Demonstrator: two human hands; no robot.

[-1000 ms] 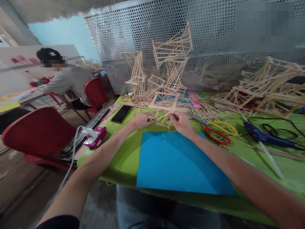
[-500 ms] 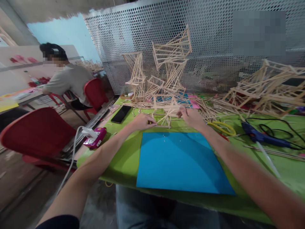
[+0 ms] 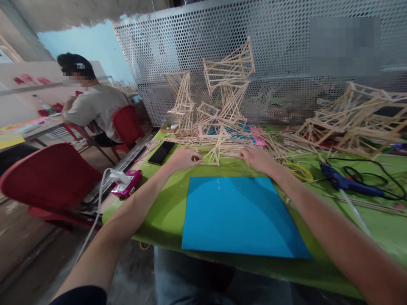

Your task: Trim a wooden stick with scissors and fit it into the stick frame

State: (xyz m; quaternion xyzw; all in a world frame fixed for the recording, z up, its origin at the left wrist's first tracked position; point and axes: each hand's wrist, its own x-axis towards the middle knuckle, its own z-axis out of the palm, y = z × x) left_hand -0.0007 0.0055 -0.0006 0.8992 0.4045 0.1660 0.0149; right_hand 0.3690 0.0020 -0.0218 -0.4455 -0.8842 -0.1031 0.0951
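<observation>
My left hand point(image 3: 187, 158) pinches the left corner of a small frame of thin wooden sticks point(image 3: 213, 158), held just beyond the blue sheet point(image 3: 235, 216). Loose wooden sticks point(image 3: 230, 149) lie in a heap behind that frame. At the right end of this heap is my right hand point(image 3: 255, 158), its fingers closed and bent down against the sticks. Whatever is between those fingertips is too small and hidden to make out.
Tall stick structures point(image 3: 225, 84) stand behind, before a perforated metal panel point(image 3: 280, 55). To the right lie a blue glue gun point(image 3: 349, 182) with its cable and yellow-handled pliers point(image 3: 299, 170). A phone point(image 3: 161, 152) and purple power socket point(image 3: 127, 185) sit left. A person point(image 3: 95, 101) sits beyond.
My left hand has moved a little left and away with the small frame. My right hand has shifted slightly right, lower onto the sticks. The seated person's arm has come up.
</observation>
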